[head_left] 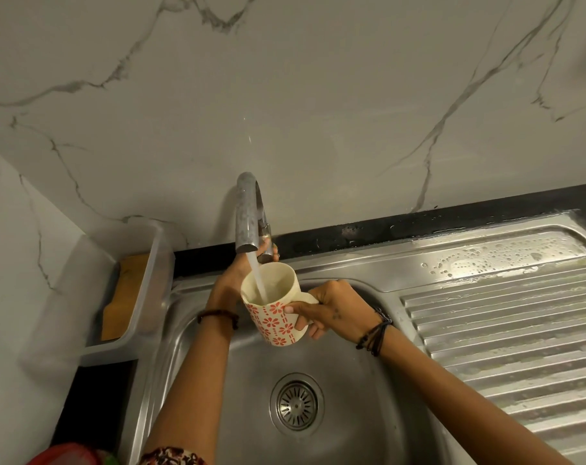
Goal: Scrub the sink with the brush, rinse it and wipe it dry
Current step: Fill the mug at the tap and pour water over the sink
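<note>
A black bench (419, 226) runs along the foot of a marble-patterned wall (318, 95), showing as a dark strip behind the sink and again as a dark patch at the lower left. Set into it is a stainless steel sink (368, 397) with a round drain strainer (296, 405) in its basin and a ribbed draining board (519, 330) to the right, beaded with water and suds along its far edge. At the left a pale plastic tray (150, 280) rests beside the sink, holding a yellowish-brown pad (123, 297)
</note>
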